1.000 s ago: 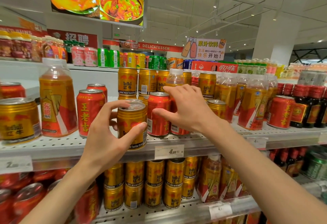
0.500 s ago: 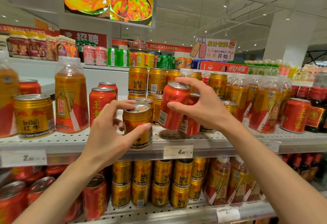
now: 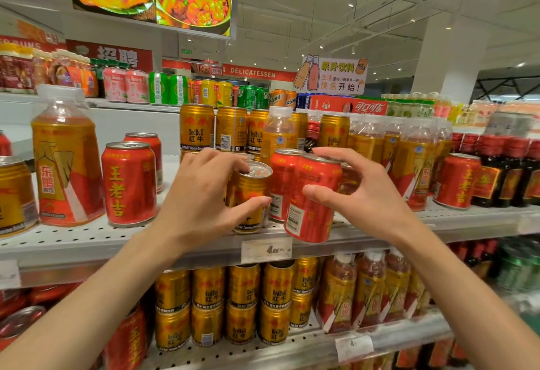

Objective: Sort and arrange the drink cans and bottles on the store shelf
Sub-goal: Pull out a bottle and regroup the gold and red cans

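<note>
My left hand [image 3: 201,197] grips a gold Red Bull can [image 3: 248,197] standing at the front edge of the white perforated shelf [image 3: 87,241]. My right hand [image 3: 362,194] holds a red herbal-tea can [image 3: 311,200], lifted and tilted, its base out past the shelf lip. A second red can [image 3: 282,182] stands just behind, between the two held cans. To the left stand two more red cans [image 3: 128,182] and an orange-labelled bottle [image 3: 65,159].
Gold cans [image 3: 197,127] are stacked at the back of the shelf, with orange bottles [image 3: 415,159], a red can [image 3: 457,181] and dark bottles [image 3: 502,171] to the right. The lower shelf holds stacked gold cans [image 3: 242,302] and bottles. A price tag [image 3: 266,249] sits on the rail.
My right hand picked the red can off the shelf, lifted it and brought it forward and down past the shelf edge. My left hand stayed on the gold can.
</note>
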